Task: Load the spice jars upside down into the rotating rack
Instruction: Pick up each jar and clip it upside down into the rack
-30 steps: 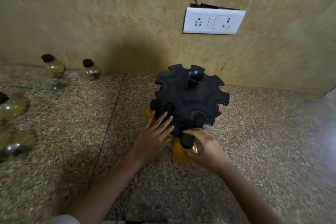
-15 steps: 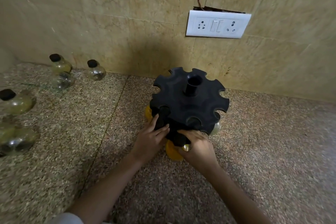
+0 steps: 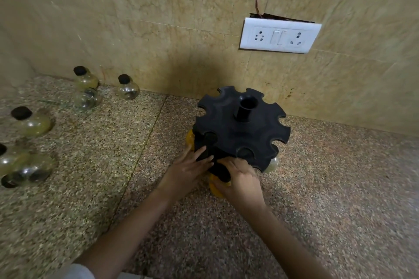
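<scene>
Fingers (image 3: 231,164) of the right hand (image 3: 243,184) are curled round the jar (image 3: 215,190) at six o'clock; the rack (image 3: 229,127) should be held still by the flat-fingered left hand (image 3: 188,171).

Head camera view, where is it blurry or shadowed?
Head view: a dark shadow lies on the wall behind the rack; the loose jars at the left edge look soft and stretched; the right hand half hides the yellow jar it grips.
</scene>
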